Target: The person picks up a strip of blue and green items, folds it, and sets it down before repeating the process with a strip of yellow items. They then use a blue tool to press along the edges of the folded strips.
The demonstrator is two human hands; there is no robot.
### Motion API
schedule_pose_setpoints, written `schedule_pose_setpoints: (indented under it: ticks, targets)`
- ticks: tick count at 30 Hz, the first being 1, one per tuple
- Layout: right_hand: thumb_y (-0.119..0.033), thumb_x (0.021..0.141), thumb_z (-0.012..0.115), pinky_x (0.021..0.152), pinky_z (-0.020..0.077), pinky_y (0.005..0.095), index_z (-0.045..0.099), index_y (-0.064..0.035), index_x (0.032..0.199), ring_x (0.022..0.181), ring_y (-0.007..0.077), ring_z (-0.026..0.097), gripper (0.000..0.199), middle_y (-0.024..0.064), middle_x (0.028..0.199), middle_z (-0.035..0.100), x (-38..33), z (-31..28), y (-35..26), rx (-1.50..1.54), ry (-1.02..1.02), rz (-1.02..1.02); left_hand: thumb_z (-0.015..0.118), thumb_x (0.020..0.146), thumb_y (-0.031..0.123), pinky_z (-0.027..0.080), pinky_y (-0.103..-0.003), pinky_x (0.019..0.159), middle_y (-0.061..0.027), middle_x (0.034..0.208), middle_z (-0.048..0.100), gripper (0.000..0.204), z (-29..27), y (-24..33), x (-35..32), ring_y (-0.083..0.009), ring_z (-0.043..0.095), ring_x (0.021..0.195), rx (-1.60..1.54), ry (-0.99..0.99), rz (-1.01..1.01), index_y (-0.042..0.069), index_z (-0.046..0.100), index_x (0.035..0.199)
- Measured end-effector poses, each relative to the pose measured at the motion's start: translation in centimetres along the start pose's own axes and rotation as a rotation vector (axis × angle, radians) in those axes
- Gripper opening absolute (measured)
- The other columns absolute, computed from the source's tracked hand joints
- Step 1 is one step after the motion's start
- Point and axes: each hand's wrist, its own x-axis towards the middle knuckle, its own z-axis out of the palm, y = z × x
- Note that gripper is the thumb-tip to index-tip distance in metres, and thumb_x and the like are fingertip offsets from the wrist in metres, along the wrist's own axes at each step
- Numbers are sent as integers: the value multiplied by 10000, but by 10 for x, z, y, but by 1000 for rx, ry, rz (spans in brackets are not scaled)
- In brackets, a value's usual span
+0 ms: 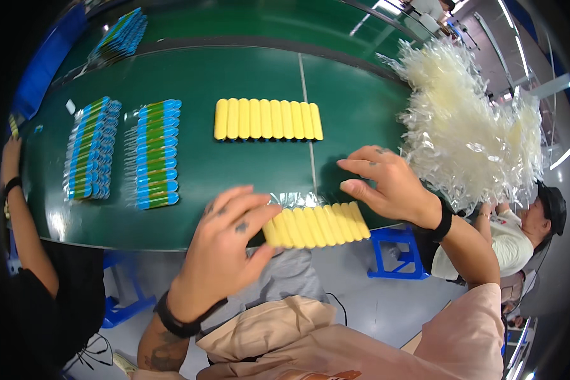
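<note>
Left hand (225,247) and right hand (392,187), grips wide, flanking near yellow tube row (316,225).

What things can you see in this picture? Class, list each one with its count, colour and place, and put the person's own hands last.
Near row of tubes: about nine, yellow, side by side at the table's near edge, between the hands.
Far row of tubes: about ten, yellow, mid-table.
Packed tubes: two rows, blue and green in clear wrap, table's left part; a third batch far left.
Clear bags: a large heap, whitish, table's right end.
Table: one, green top.
Stools: two, blue, under the table.
Co-workers: one arm at left, one seated person at right.
Left hand: fingers spread, touching the near row's left end.
Right hand: open, just above the near row's right end.
</note>
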Motion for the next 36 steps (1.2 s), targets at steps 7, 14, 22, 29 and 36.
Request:
schedule_pose_setpoints:
  ticks: [7,14,22,29,36]
  targets:
    - [-268,865,720,687,510,419,687,31,933,727,361,646,308,201,769,652,80,13,-58,433,-386,9,724,874,155,526,-413,776,-166,909,707,165,14,-20,16,-338,666,933,-214,110,-229,0,735,928]
    - [-169,866,715,583,431,381,673,28,840,586,252,544,202,158,657,601,98,12,-47,474,-498,-14,683,917,140,507,-409,720,-170,840,696,151,14,-11,14,-330,655,852,-245,172,-328,-2,733,926]
    - [-174,874,730,583,432,375,700,17,874,587,237,545,193,142,661,620,99,10,-49,499,-559,-13,666,935,164,494,-425,711,-162,781,677,170,11,-11,12,-329,636,827,-265,142,-313,8,724,901]
    - [-223,865,767,577,438,372,719,0,891,587,202,546,229,114,654,625,105,10,-42,504,-638,35,646,943,143,483,-439,703,-154,784,671,147,13,-13,13,-342,617,821,-235,135,-322,15,698,895]
    - [-238,824,808,582,458,385,718,0,888,580,228,566,263,123,670,645,97,10,-42,577,-657,-11,636,945,131,480,-443,723,-150,787,665,137,15,-14,8,-346,610,839,-240,164,-246,15,683,891]
